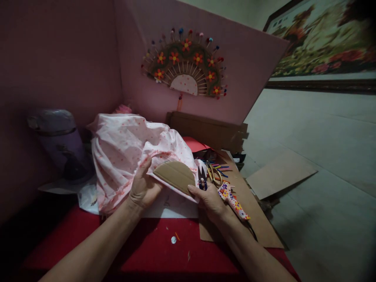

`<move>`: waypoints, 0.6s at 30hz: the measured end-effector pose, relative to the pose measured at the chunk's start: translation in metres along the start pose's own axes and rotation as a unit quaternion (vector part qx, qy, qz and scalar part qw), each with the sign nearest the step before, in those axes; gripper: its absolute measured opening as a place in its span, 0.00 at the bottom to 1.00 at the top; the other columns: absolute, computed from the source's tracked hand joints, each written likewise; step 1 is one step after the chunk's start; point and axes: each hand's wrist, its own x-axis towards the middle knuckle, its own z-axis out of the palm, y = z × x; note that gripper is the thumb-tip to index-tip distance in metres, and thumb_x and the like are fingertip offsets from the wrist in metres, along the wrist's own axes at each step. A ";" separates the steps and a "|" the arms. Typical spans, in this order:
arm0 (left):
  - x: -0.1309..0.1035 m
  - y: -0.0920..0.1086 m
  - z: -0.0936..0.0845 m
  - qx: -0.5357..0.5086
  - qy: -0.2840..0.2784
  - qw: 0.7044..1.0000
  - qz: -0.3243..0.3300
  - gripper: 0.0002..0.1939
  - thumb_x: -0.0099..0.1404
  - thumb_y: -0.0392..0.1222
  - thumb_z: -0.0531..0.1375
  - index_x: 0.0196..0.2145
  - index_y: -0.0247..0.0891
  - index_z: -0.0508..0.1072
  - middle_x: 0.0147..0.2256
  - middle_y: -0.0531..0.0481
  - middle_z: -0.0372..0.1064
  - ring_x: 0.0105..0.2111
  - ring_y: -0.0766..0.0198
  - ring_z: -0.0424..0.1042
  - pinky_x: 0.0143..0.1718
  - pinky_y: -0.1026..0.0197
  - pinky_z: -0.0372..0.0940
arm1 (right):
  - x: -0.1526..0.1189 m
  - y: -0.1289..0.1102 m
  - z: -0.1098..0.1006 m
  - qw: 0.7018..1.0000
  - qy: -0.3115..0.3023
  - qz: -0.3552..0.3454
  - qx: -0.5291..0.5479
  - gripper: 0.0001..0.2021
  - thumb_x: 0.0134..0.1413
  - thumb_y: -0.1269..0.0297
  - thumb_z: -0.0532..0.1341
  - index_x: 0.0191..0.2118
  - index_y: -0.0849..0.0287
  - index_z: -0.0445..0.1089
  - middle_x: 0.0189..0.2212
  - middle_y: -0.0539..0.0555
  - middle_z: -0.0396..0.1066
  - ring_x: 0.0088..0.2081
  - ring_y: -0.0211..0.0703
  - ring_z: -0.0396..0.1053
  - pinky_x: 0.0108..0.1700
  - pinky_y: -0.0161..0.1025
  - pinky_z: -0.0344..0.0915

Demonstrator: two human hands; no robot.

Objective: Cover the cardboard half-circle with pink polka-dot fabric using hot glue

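Observation:
A half-round piece of brown cardboard [175, 175] lies on pink dotted fabric [122, 135], held up in front of me between both hands. My left hand [144, 186] grips the fabric near the cardboard's left end, thumb on top. With its thumb, my right hand [210, 197] pinches the lower right corner of the cardboard and cloth. Dark thread snips [202, 178] stick up from that same hand, blades pointing away from me. The fingers under the cloth are hidden. Gold-handled scissors [216, 174] lie just beyond my right hand.
A flower-covered glue gun [235, 201] rests on a cardboard sheet [261, 223] at right. The red-covered table [141, 250] carries small scraps. A purple container [63, 145] stands at left. Behind, a decorated fan [185, 58] hangs on a pink board.

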 end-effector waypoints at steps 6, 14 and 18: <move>0.013 -0.002 -0.012 0.021 0.046 0.998 0.032 0.13 0.66 0.39 0.54 0.43 0.30 0.75 0.36 0.38 0.77 0.41 0.49 0.75 0.46 0.45 0.69 | 0.007 0.008 -0.004 0.997 0.049 0.000 -0.059 0.14 0.33 0.61 0.72 0.25 0.61 0.70 0.15 0.44 0.64 0.16 0.31 0.55 0.21 0.33 0.55; 0.025 -0.012 -0.021 0.048 0.123 0.991 0.008 0.23 0.72 0.41 0.43 0.53 0.22 0.67 0.36 0.32 0.76 0.37 0.51 0.77 0.41 0.51 0.72 | 0.009 0.015 -0.009 0.993 0.034 -0.048 -0.100 0.15 0.36 0.60 0.71 0.31 0.63 0.72 0.25 0.51 0.71 0.25 0.37 0.64 0.30 0.35 0.61; 0.025 -0.009 -0.018 0.039 0.133 0.990 -0.016 0.27 0.72 0.45 0.40 0.58 0.23 0.61 0.40 0.30 0.75 0.38 0.50 0.77 0.41 0.49 0.72 | 0.009 0.015 -0.010 0.992 0.034 -0.048 -0.113 0.17 0.35 0.58 0.71 0.31 0.63 0.72 0.25 0.51 0.71 0.26 0.38 0.64 0.29 0.35 0.61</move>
